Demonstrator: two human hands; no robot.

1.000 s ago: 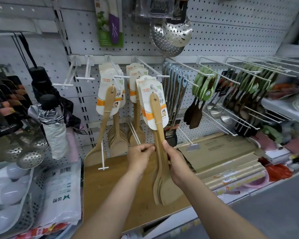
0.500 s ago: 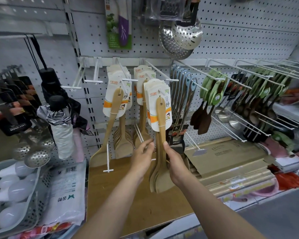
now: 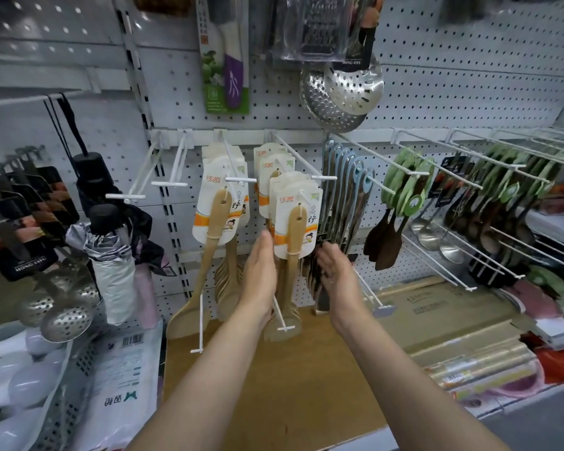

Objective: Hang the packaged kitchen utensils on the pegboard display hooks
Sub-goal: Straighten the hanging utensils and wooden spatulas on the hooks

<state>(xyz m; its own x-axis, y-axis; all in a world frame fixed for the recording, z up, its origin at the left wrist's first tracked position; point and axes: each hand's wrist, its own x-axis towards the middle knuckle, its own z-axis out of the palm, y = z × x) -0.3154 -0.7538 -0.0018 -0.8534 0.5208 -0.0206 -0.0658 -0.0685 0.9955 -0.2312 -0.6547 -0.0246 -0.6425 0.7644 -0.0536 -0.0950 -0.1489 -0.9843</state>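
left hand point(image 3: 259, 271) flat, fingers straight, beside carded wooden spatulas point(image 3: 294, 229) | right hand point(image 3: 334, 275) loose, grip empty | spatulas hung on hook point(image 3: 302, 195)

Bright, even light from overhead, cool white; pegboard point(image 3: 453, 92) well lit, no deep shadows. Soft short shadows under hooks and behind card packs point(image 3: 295, 216). Glare spots on the steel skimmers point(image 3: 342, 92) and on the clear grater pack point(image 3: 316, 27) up top. Wide-angle lens: strong barrel bend twd edges, shelf upright point(image 3: 158, 177) and right-side hook rails point(image 3: 502, 148) curve. Motion blur on both hands, worst on right hand point(image 3: 334, 271) fingertips; left hand point(image 3: 259, 275) softer at the tips too. Corners smeared, esp. top left and far right. Centre fairly sharp, pack print legible.
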